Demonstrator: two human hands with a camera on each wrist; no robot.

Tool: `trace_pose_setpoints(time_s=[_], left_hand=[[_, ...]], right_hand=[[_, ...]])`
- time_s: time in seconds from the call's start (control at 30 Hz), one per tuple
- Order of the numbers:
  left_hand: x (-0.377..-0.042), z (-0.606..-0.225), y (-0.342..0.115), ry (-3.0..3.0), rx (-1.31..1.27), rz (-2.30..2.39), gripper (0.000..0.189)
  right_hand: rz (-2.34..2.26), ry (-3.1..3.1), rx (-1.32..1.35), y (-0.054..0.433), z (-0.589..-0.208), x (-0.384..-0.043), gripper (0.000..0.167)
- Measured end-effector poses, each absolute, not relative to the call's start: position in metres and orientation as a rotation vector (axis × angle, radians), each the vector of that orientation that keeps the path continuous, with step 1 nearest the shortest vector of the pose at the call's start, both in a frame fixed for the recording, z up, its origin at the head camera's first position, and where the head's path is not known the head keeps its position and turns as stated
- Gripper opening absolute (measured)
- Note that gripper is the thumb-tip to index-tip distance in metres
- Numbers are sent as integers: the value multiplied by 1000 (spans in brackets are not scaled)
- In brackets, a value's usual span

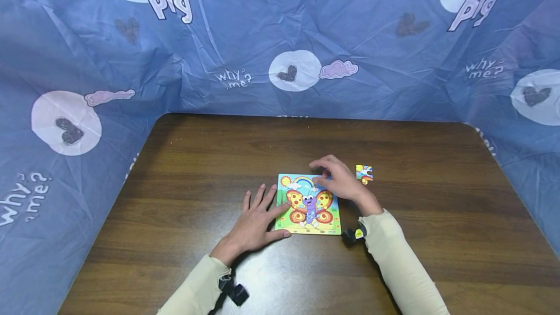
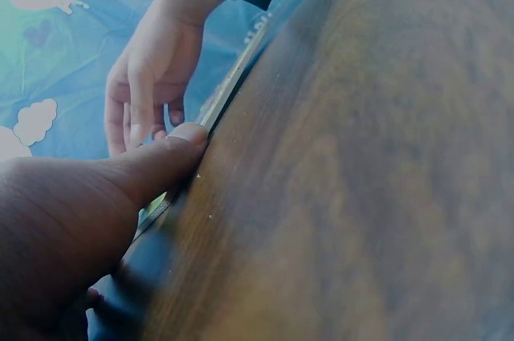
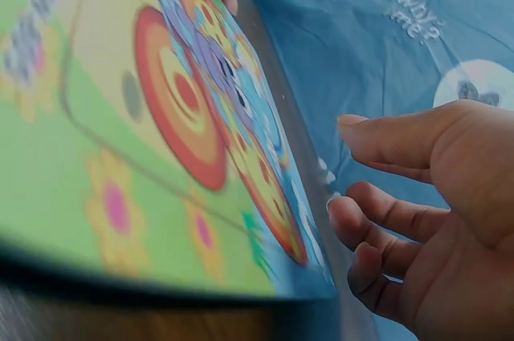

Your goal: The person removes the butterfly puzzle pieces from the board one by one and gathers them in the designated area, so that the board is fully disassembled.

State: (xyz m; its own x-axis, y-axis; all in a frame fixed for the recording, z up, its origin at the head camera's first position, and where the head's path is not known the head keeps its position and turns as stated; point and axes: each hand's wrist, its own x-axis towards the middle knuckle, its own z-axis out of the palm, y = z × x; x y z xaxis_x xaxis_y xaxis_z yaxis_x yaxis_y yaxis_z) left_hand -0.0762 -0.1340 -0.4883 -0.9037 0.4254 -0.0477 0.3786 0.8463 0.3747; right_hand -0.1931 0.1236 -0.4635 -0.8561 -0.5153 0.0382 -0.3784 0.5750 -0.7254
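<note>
A square puzzle board [image 1: 309, 229] with a colourful butterfly picture lies flat on the table. My left hand [image 1: 253, 223] rests at its left side, fingers spread and straight, with the index fingertip on the picture and the thumb along the bottom-left corner. In the left wrist view the left thumb [image 2: 161, 163] touches the board's edge. Over the board's upper right corner hovers my right hand [image 1: 343, 181], its fingers loosely bent. Thumb and fingers stand apart with nothing between them in the right wrist view. A loose jigsaw piece [image 1: 361, 172] lies right of that hand.
The brown wooden table [image 1: 210, 154] has rounded far corners. Blue printed sheeting [image 1: 245, 33] hangs behind it and along both sides. A small black camera is strapped to each wrist, the left one [image 1: 234, 290] low over the table.
</note>
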Motion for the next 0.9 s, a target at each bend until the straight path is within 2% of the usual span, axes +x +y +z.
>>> trace_pose_setpoints(time_s=[0.33,0.9], left_hand=[[-76,-488,-134,2893,638,548,68],[-76,-488,-134,2910,659,558,68]], right_hand=[[-1119,2618,-833,107,-466,-184,39],[-988,2672,-820,94,-473,-177,44]])
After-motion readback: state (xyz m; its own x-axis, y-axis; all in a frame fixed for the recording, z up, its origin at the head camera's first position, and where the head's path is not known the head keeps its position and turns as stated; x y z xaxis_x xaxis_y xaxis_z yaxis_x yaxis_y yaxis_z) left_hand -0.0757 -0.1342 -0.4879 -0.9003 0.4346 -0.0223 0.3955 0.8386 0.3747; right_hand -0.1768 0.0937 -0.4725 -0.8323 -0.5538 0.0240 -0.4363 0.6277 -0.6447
